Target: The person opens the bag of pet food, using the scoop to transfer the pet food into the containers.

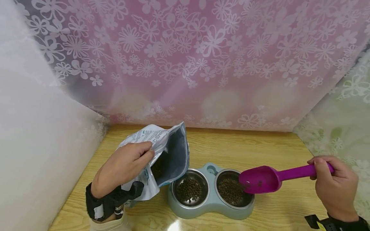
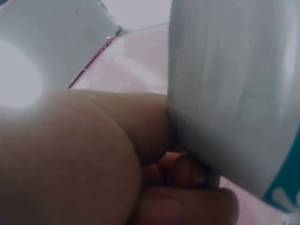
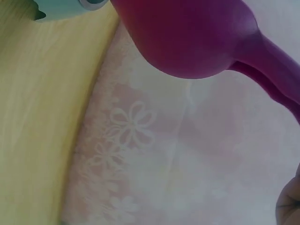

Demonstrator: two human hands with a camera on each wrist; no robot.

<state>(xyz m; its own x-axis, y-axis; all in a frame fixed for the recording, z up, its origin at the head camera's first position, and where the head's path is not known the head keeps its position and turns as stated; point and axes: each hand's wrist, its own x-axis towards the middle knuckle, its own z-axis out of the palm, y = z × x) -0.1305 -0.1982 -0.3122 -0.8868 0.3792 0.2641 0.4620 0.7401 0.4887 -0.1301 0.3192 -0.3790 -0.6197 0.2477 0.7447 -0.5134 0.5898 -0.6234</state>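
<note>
In the head view my left hand (image 1: 125,165) grips the upper edge of a silver pet food bag (image 1: 173,157), whose open mouth faces right and shows dark kibble inside. My right hand (image 1: 333,184) holds a purple scoop (image 1: 263,179) by its handle. The scoop's lip tips over the right bowl (image 1: 251,200) of a blue-green double pet feeder (image 1: 212,210), with a few bits of kibble left in it. Brown kibble (image 1: 231,191) lies in that bowl, and the left bowl (image 1: 206,192) also has some. The bag's lower corner overlaps the left bowl's rim.
The feeder and bag are on a light wooden table (image 1: 274,150). Behind the table hangs a pink flowered curtain (image 1: 179,73), with a white sheet (image 1: 43,128) on the left and a pale green flowered one (image 1: 347,118) on the right.
</note>
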